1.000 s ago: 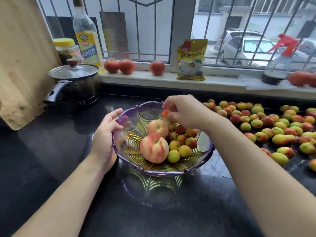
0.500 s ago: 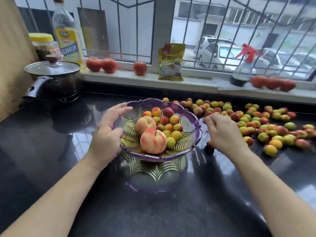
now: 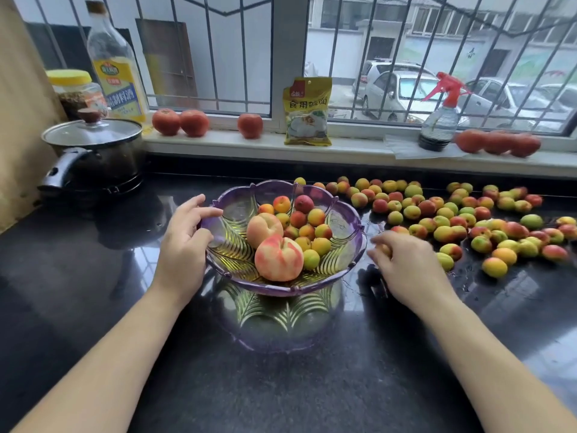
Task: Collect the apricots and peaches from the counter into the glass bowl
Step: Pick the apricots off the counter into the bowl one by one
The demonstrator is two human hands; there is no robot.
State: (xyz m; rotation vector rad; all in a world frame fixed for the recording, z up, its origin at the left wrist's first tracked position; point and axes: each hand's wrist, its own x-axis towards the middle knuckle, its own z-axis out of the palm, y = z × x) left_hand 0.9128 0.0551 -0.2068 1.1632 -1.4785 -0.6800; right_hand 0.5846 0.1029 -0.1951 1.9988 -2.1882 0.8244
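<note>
Left hand [image 3: 184, 245] grips the near-left rim of the glass bowl [image 3: 343, 220], thumb inside, fingers curled over the scalloped purple edge. Right hand [image 3: 406, 264], just right of the bowl, fingers curled round a small apricot [image 3: 383, 249] low on the counter. Bowl: ribbed, translucent, petal-shaped; holds two fuzzy pink-cream peaches [image 3: 278, 257] and a heap of smooth apricots toward its far side. Loose apricots [image 3: 468, 220], yellow-green to red, scattered right and far-right. Counter [image 3: 281, 385]: glossy black stone, mirrors the bowl. Far left, lidded steel pot [image 3: 93, 151]. Pale windowsill [image 3: 359, 151] behind, barred window above.
</note>
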